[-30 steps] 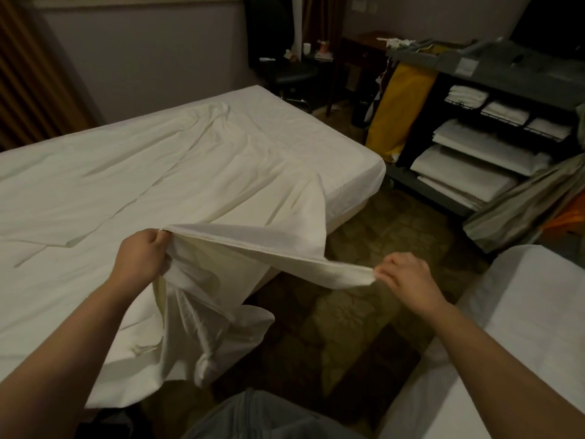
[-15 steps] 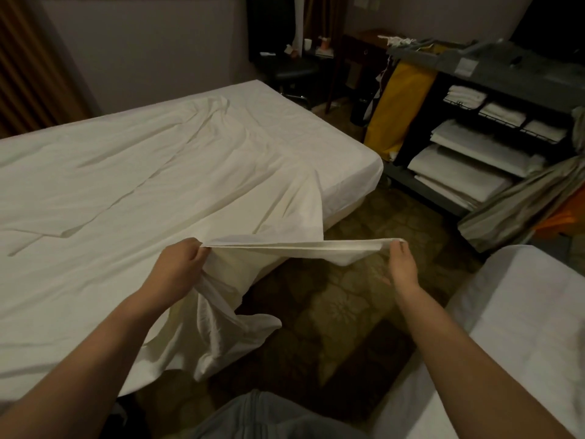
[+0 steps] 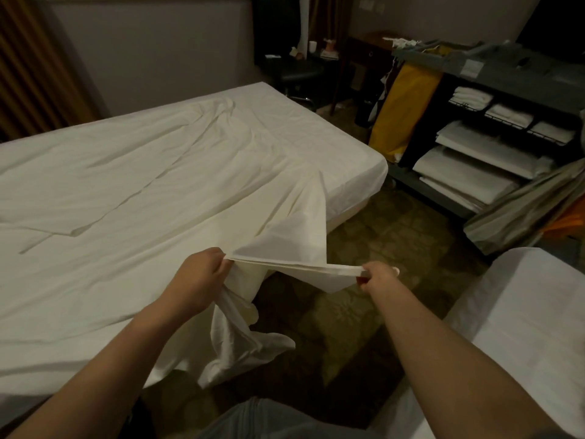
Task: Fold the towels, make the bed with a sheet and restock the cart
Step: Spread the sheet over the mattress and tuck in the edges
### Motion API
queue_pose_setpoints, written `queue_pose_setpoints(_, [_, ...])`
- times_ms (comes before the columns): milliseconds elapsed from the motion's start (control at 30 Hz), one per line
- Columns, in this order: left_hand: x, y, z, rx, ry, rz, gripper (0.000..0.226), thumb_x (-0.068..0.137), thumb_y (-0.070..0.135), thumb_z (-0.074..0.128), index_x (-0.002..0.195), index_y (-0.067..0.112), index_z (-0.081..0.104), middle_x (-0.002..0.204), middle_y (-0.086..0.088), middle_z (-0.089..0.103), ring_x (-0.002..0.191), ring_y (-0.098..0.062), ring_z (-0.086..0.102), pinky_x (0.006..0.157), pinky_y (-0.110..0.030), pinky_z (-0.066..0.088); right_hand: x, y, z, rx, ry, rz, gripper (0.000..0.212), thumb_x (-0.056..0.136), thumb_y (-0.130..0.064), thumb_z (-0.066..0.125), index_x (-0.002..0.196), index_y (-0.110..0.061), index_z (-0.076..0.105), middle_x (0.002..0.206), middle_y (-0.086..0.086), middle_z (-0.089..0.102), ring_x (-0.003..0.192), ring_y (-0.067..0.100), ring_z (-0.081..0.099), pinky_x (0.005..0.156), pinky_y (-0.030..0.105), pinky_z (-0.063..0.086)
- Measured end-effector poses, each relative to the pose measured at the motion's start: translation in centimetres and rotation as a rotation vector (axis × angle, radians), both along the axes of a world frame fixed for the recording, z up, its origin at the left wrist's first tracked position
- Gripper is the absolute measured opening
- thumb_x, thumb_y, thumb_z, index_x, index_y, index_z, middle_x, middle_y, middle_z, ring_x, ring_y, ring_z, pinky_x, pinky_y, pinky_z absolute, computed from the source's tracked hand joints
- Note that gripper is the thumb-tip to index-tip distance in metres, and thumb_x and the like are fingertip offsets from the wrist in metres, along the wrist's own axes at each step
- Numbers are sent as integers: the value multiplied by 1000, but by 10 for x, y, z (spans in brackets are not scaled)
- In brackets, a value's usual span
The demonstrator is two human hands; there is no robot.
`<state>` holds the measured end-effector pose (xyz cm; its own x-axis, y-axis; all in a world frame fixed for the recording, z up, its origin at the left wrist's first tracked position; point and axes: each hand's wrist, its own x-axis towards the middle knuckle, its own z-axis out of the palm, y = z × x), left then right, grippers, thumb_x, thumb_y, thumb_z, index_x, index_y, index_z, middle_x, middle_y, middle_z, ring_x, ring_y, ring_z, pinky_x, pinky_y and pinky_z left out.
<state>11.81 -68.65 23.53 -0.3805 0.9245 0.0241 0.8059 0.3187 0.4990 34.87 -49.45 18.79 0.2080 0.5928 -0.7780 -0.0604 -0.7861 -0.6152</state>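
Rumpled white sheet (image 3: 164, 185) across bed (image 3: 357, 172)

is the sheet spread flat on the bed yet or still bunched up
Partly spread. The sheet lies wrinkled over the bed, but its near corner is lifted, stretched between left hand and right hand.

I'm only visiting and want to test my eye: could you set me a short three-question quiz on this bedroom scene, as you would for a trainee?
1. True or false: the left hand and the right hand each grip an edge of the sheet, taut between them.
2. Where are the folded linens stacked? A on the floor; B on the shelves of the cart; C on a chair.
3. Fill in: the bag hanging at the cart's end is ____.
Key: 1 true; 2 B; 3 yellow.
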Motion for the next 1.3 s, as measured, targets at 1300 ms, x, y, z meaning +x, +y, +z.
queue_pose_setpoints(1300, [75,42,-16,-194,-27,58,40,96,32,45,58,20,38,63,3,43,73,-21,46,63,-28,23,122,80,-68,235,-438,328,33,96,-25,52,121,-4,58,117,14,60,102,28,59,87,36,51])
